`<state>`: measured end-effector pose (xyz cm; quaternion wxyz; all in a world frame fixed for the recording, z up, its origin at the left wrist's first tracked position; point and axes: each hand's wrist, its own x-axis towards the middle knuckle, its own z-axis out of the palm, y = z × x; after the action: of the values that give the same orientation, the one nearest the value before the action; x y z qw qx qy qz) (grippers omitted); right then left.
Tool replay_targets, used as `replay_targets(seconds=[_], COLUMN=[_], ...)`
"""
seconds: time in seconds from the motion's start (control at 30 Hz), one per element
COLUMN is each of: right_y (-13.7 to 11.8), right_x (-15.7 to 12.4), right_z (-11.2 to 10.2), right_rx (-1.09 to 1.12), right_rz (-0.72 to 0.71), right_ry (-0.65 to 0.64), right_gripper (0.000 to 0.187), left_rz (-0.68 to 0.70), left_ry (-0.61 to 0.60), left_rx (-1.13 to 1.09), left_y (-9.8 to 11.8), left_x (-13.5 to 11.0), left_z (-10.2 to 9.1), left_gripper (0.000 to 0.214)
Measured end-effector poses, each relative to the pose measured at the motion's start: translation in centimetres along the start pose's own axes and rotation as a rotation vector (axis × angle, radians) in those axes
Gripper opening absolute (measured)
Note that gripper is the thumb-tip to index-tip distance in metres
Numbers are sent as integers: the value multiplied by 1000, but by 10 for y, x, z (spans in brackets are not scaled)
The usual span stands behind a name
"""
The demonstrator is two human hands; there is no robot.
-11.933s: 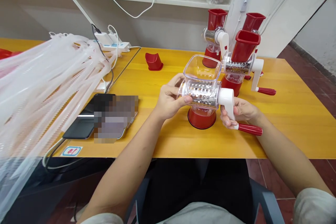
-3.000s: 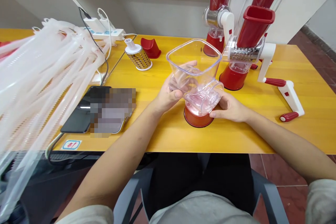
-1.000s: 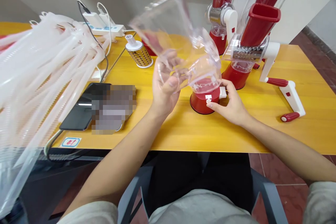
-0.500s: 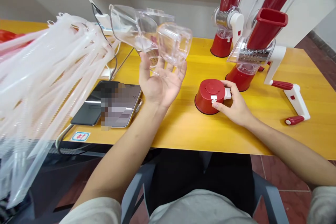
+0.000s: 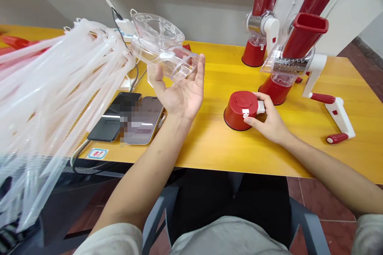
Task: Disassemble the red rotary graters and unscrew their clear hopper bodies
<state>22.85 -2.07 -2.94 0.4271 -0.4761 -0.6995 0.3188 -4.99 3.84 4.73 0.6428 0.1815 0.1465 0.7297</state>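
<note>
My left hand (image 5: 179, 92) is raised palm up above the yellow table (image 5: 209, 149). It carries a clear plastic grater housing (image 5: 158, 46), tilted on its side and resting on my thumb and fingertips. My right hand (image 5: 269, 121) rests on the table beside a round red suction base (image 5: 239, 109). Its thumb and fingers are pinched on the base's small white lever (image 5: 259, 106). The housing is apart from the base, up and to the left of it.
Three assembled red graters stand at the back right (image 5: 295, 57) (image 5: 261, 24) (image 5: 314, 2). A loose white crank with red handles (image 5: 335, 115) lies at the right. Two phones (image 5: 115, 115) (image 5: 147, 119) lie left of my hand. A bundle of clear plastic strips (image 5: 54, 87) fills the left side.
My left hand has lifted the clear housing off the red base and swung it up and left, turning it on its side. My right hand stays at the base's white lever.
</note>
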Motion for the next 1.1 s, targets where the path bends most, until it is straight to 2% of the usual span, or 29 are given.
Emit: replay_targets(seconds=[0.3,0.47,0.67,0.8,1.1], right_y=[0,1,1,1,-1], right_x=[0,1,0,0,1], right_z=[0,1,1,0,-1], right_rx=[11,21,22,19,23], right_rz=[5,-1,-1,-1,-4], right_ry=[0,3,6,5,-4], right_gripper=[90,90,90,90,91], left_rz=[98,111,-1,-46,-83], left_ry=[10,104,180,188,140], left_rx=[50,34,-117,-120,-120], left_y=[-5,-10,-19,-20,-23], left_x=[16,26,35,35,36], left_z=[-17,-31,-36,-33,-39], left_gripper=[52,55,73,77,63])
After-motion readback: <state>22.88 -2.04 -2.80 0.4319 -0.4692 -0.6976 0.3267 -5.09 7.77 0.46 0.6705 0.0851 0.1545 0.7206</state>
